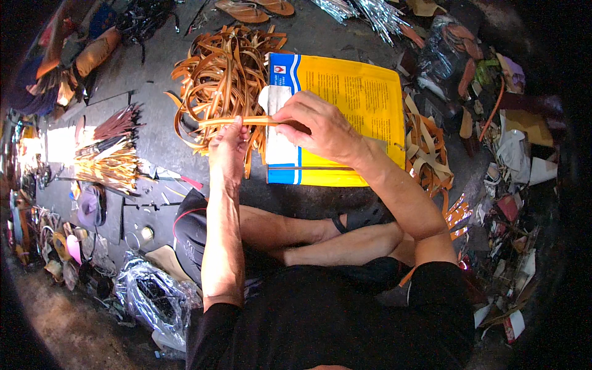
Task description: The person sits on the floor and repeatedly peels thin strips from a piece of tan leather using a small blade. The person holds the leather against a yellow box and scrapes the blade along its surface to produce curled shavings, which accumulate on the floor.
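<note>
A tan leather strap [256,121] runs level between my two hands. My left hand [228,145] pinches it near its left part, thumb on top. The fingers of my right hand [320,126] are closed on its right end, above a yellow and blue printed sheet or flattened can [348,80]. Behind my left hand lies a large tangled heap of similar tan straps [225,74]. A thin dark strip [314,168] crosses the lower part of the yellow sheet. Whether my right fingers hold anything besides the strap is hidden.
More straps [425,145] lie right of the yellow sheet. Bundles of brown and tan strips [108,154] are at the left. Sandals [246,9] lie at the far edge. Clear plastic [151,296] sits by my left knee, and mixed scraps [505,203] cover the right side.
</note>
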{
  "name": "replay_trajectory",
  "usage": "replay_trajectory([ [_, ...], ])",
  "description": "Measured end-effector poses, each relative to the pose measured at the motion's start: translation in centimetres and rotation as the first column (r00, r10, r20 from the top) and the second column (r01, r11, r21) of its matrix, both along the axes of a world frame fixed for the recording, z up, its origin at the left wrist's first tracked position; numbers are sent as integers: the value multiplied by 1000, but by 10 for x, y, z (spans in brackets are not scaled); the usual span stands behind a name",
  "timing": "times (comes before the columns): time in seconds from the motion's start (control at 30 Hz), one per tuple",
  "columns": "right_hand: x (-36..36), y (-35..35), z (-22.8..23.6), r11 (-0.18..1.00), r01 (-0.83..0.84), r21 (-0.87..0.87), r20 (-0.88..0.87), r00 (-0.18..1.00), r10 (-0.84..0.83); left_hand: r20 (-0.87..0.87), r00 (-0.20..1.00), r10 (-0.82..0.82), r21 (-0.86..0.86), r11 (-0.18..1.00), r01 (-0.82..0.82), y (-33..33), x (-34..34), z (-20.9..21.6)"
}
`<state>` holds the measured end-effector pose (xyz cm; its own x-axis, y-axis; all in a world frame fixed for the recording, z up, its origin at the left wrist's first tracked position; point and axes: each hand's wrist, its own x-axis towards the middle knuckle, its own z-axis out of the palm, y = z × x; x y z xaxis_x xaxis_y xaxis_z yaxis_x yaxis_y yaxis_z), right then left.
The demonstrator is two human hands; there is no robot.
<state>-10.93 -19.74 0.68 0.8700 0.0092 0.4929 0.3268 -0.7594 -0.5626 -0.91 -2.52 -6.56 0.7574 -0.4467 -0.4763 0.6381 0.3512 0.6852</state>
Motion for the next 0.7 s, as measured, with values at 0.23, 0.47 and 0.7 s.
replay_trajectory([
  [0.23,5,1,0,1000,-12,-7,1,1000,12,-87,996,-11,-20,1000,9,14,28,-35],
  [0.47,3,4,3,999,11,51,-38,999,-9,-243,969,-53,-204,979,2,-1,-5,38],
  [0.7,1,5,3,999,8,36,-41,999,-7,98,979,-177,20,984,176,-8,-18,32],
])
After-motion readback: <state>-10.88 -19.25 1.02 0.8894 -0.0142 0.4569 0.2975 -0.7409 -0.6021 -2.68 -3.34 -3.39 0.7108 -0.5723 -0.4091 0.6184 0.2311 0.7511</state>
